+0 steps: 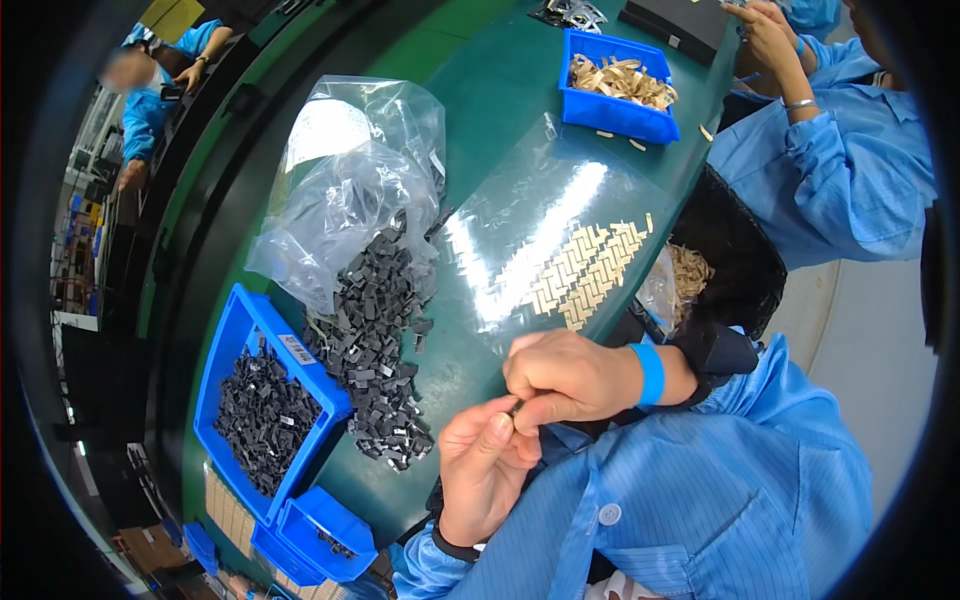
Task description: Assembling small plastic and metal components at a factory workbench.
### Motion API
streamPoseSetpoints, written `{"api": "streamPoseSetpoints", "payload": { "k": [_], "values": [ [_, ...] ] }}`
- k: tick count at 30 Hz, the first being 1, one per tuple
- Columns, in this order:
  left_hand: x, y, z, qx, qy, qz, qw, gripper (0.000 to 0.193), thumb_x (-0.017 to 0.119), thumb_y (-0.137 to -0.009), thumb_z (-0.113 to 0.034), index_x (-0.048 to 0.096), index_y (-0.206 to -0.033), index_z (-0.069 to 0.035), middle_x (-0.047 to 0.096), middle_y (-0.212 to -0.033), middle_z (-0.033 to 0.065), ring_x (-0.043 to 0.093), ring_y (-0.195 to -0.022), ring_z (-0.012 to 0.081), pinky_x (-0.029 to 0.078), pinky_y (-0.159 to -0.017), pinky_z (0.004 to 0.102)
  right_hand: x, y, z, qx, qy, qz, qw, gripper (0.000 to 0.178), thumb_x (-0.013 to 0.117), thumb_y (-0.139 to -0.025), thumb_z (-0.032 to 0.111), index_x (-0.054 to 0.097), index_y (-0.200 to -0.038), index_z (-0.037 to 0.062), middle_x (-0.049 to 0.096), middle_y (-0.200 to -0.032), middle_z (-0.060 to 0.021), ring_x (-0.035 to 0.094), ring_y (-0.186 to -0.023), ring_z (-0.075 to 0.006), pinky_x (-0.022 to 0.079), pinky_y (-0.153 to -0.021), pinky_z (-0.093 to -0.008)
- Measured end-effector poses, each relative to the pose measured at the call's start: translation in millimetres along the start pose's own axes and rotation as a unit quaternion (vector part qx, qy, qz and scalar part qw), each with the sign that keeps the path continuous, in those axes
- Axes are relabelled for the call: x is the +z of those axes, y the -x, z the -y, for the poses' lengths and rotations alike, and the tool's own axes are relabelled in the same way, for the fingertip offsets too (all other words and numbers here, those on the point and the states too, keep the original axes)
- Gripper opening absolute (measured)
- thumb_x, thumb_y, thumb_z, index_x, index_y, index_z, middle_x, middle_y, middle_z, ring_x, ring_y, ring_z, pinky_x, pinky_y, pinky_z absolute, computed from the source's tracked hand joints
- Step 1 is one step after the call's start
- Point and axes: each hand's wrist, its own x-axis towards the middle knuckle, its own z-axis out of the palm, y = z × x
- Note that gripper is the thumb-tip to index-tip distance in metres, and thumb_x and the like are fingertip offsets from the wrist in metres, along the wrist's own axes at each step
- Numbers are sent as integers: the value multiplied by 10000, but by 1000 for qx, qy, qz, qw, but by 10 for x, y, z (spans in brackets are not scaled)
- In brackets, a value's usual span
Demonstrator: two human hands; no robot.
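My left hand (pixel 487 465) and my right hand (pixel 568 378) meet in front of my body, fingertips pinched together. Between them is a small dark part (pixel 516 407), mostly covered by the fingers; its exact kind cannot be made out. Left of my hands, a heap of small black block-like parts (pixel 375 340) spills from a clear plastic bag (pixel 350 190) onto the green table. Just beyond my right hand lies a clear sheet (pixel 510 200) with rows of small gold-coloured pieces (pixel 590 270) on it.
A large blue bin (pixel 213 400) full of black parts stands at the left, a smaller blue bin (pixel 335 520) nearer. At the back, another blue bin (pixel 620 120) holds tan strips. A black-lined bin (pixel 745 240) with tan scraps stands right. Co-workers in blue sit at right and far left.
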Motion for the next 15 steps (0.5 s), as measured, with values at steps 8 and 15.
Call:
{"api": "streamPoseSetpoints", "payload": {
  "k": [8,15],
  "values": [
    [-31,185,86,-124,-16,-79,989,127,533,-875,-165,560,-959,-74,589,-722,105,446,-461,84,369,-399,192,-174,-74,46,-321,299,29,898,362,599,-757,367,395,-626,98,356,-584,-19,419,-495,-175,330,-516,-297],
    [-201,407,-804,464,-407,-230,752,118,546,-868,-118,531,-917,-12,591,-720,123,515,-462,100,431,-418,184,-484,209,-39,-205,440,83,870,346,662,-718,376,506,-713,67,432,-660,-30,464,-582,-183,383,-585,-293]
  ]
}}
